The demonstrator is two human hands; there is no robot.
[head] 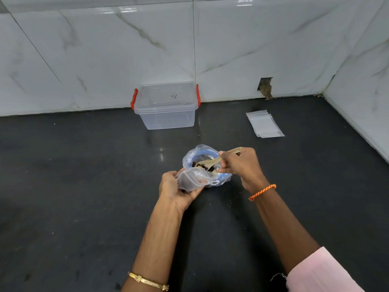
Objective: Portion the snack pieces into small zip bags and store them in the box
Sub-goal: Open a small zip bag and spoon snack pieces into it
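Clear small zip bag (190, 179) held open in left hand (175, 189), fingers curled round it, right beside blue-rimmed bowl wrapped in clear plastic (207, 165). Right hand (240, 165) pinches beige wooden spoon (219, 160), scoop resting in dark and pale snack pieces (203, 164) inside bowl. Bag looks nearly empty, so first portion probably just starting. Clear plastic box with red clip handles (166, 105) stands by marble wall, lid on, nothing visible inside; must be opened before storing. Stack of spare flat zip bags (264, 124) lies well right on black countertop (73, 186). Most work left.
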